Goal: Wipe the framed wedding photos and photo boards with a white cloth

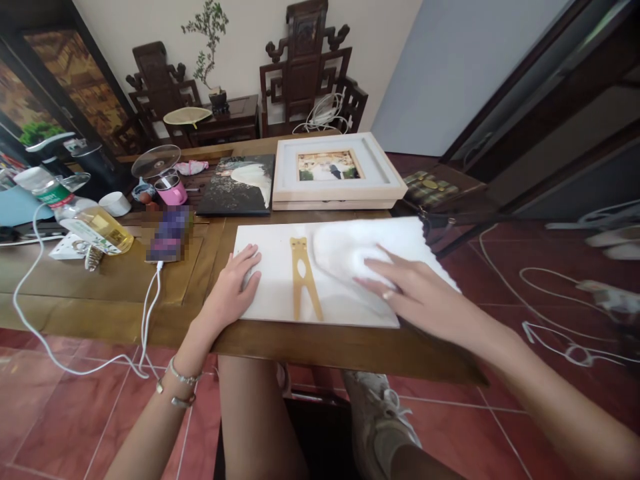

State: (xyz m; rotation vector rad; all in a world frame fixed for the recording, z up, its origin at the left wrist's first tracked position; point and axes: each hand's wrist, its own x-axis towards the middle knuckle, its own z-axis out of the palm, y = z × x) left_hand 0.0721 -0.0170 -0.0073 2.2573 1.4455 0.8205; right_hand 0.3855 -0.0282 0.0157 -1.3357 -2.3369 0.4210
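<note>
A white flat panel (pixel 280 293) lies on the wooden table (pixel 300 343) in front of me, with a gold easel stand (pixel 303 277) fixed along its middle. My left hand (pixel 236 287) rests flat on the panel's left edge, fingers stretched out. My right hand (pixel 410 290) presses a white cloth (pixel 345 253) onto the panel's right half, fingers extended over the cloth's folds.
Behind the panel sit a white picture frame (pixel 336 172) and a dark photo print (pixel 240 185). To the left are a phone (pixel 169 235) on a white cable (pixel 150 313), a pink mug (pixel 171 190), a bottle (pixel 80 213). Carved chairs (pixel 305 73) stand behind.
</note>
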